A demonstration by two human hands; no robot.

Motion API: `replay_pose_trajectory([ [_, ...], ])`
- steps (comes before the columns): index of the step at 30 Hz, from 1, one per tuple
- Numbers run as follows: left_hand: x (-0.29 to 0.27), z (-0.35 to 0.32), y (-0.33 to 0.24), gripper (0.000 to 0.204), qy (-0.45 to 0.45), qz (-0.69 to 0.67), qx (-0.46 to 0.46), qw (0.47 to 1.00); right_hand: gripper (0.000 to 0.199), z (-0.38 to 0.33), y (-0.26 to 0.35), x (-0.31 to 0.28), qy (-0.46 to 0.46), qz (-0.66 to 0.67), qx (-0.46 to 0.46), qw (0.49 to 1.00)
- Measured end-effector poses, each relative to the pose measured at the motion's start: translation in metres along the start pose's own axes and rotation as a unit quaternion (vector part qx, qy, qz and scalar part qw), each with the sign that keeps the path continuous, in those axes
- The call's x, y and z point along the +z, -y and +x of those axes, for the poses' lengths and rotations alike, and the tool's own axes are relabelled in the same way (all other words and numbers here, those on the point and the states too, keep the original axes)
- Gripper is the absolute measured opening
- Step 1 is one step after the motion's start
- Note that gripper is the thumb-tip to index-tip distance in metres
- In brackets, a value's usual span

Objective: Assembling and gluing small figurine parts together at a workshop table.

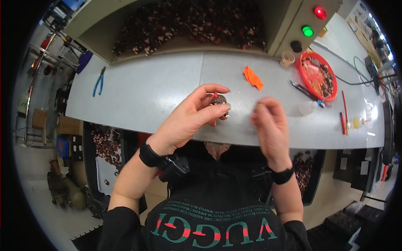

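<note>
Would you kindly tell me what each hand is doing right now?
Left hand: closed on a small dark part.
Right hand: fingers curled, blurred; any hold cannot be told.

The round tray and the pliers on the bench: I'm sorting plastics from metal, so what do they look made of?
The red round tray looks like moulded plastic: uniform glossy red with a thin raised rim. The pliers have blue grips, probably plastic or rubber sleeves; the dark jaws look like metal, though they are too small to be sure. The worktop looks like matte grey laminate or painted sheet.
</note>
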State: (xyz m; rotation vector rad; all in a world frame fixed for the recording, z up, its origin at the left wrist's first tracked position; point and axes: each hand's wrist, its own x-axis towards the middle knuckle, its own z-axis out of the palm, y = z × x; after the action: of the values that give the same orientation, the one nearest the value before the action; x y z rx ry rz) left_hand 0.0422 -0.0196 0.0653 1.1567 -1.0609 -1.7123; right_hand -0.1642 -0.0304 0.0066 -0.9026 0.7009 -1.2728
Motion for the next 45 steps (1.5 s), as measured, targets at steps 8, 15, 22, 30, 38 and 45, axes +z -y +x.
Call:
replay_pose_trajectory([
  [8, 0.011, -0.009, 0.055, 0.037, -0.047, -0.013, 0.059, 0.997, 0.042, -0.010, -0.013, 0.007, 0.143, -0.245, -0.017, 0.959],
  [15, 0.008, -0.008, 0.056, 0.036, -0.012, -0.043, 0.068, 0.997, 0.039, -0.017, -0.014, 0.004, 0.120, -0.255, 0.004, 0.959],
  [22, 0.005, -0.007, 0.057, 0.034, 0.006, -0.064, 0.088, 0.994, 0.035, -0.019, -0.011, 0.007, 0.113, -0.209, 0.013, 0.971],
  [30, 0.004, -0.008, 0.056, 0.034, 0.017, -0.032, 0.077, 0.996, 0.035, -0.020, -0.018, 0.001, 0.104, -0.219, -0.020, 0.970],
  [38, 0.000, -0.003, 0.059, 0.047, 0.024, 0.204, 0.218, 0.954, 0.029, -0.020, -0.021, 0.004, 0.104, -0.243, -0.061, 0.962],
  [45, 0.002, -0.004, 0.064, 0.047, 0.005, 0.258, 0.235, 0.937, 0.027, -0.022, -0.024, 0.004, 0.097, -0.282, -0.066, 0.952],
])
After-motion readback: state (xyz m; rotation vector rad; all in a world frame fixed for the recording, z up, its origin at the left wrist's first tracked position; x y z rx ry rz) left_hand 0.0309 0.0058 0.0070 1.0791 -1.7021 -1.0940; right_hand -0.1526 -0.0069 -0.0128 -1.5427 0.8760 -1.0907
